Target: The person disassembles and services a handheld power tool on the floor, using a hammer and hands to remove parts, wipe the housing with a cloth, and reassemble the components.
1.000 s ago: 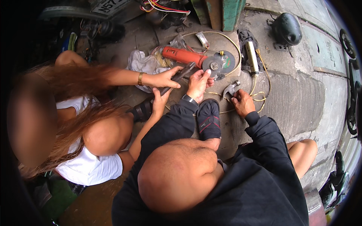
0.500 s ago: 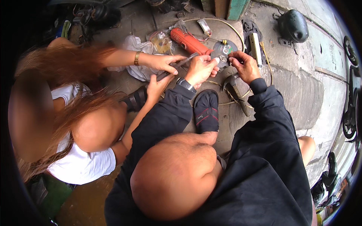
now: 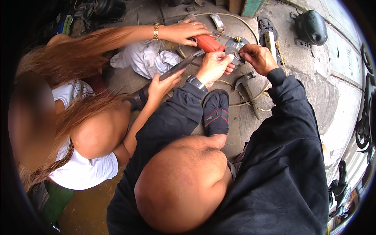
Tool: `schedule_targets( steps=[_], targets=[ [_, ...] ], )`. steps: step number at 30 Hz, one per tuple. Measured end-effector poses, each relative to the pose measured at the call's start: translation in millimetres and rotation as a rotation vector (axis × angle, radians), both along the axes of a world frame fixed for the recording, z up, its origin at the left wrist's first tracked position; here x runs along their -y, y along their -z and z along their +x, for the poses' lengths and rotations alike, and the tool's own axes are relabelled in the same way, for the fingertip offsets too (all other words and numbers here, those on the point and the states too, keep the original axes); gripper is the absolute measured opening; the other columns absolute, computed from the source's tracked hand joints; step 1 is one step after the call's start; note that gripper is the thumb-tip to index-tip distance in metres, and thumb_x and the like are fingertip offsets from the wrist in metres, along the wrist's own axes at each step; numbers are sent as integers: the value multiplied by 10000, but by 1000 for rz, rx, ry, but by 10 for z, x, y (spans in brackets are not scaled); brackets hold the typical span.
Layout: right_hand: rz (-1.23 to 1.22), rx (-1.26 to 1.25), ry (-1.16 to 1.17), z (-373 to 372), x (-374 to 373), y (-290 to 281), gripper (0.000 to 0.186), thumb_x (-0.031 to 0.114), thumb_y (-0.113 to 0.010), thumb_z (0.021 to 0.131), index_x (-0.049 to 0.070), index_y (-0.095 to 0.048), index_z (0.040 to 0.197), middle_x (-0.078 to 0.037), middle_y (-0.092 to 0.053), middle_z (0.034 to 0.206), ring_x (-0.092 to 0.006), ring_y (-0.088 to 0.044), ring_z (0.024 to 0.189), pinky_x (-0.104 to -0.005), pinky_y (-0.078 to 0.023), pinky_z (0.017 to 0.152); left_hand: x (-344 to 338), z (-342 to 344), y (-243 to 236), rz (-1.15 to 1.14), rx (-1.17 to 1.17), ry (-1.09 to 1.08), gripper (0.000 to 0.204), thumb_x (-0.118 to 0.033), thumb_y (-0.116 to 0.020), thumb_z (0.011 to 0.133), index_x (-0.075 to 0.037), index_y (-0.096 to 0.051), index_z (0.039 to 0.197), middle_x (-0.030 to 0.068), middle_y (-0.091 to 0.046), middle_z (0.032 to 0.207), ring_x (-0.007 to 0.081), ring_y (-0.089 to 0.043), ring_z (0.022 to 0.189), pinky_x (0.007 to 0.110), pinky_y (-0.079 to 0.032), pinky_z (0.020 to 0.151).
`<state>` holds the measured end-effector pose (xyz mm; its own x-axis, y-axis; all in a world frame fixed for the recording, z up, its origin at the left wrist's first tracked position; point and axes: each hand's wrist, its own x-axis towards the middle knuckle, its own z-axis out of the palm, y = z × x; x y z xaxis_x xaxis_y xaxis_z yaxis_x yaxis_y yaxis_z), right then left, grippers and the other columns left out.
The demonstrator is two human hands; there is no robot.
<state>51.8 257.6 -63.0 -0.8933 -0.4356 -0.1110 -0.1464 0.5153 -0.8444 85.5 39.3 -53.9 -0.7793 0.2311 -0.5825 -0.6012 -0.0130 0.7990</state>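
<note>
A red angle grinder [image 3: 209, 43] lies on the ground ahead of me. A dark disc [image 3: 239, 42] and a smaller grey disc [image 3: 234, 51] show beside its head. My left hand [image 3: 213, 65] is closed at the head, its thumb against the curled fingers; what they grip is hidden. My right hand [image 3: 259, 58] pinches with thumb and forefinger beside the round metal piece [image 3: 237, 57] at the grey disc's middle. Whether it holds that piece is too small to tell. A claw hammer [image 3: 247, 92] lies below my hands.
At left a co-worker squats, one hand [image 3: 186, 32] on the grinder's body, the other [image 3: 166, 84] under a dark metal bar [image 3: 182, 64]. A white cloth [image 3: 147, 58], a power strip [image 3: 270, 42] and a loose cable [image 3: 250, 29] lie around. A dark rounded tank [image 3: 311, 27] stands far right.
The co-worker's far hand has left the metal bar and come onto the grinder's body. My hands stay by the discs, with only a small shift of the view.
</note>
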Motion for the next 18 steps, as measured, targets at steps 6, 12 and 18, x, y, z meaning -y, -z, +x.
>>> schedule_targets(
  steps=[6, 12, 18],
  targets=[
    [20, -37, -80, -78, 31, -67, 148, 88, -668, 882, 30, -691, 1017, -175, -701, 908, -312, -709, 836, -391, -553, 753, 39, 9, -2, -14, 30, 28, 242, -234, -637, 990, 7, -641, 1001, 107, -701, 880, 116, -663, 697, 238, -561, 637],
    [103, -185, -205, -126, 71, -155, 139, 45, -655, 853, 23, -666, 990, -159, -678, 877, -334, -687, 822, -401, -548, 743, 58, 23, -12, 7, 21, 31, 255, -253, -641, 990, 2, -642, 990, 104, -703, 878, 118, -670, 709, 240, -565, 646],
    [206, -130, -171, -148, 181, -210, 178, 98, -655, 810, 19, -652, 969, -166, -682, 857, -329, -691, 811, -397, -543, 740, 78, 52, 40, 30, -21, 31, 275, -270, -651, 984, 5, -645, 995, 104, -703, 880, 123, -673, 718, 251, -567, 657]
  ],
)
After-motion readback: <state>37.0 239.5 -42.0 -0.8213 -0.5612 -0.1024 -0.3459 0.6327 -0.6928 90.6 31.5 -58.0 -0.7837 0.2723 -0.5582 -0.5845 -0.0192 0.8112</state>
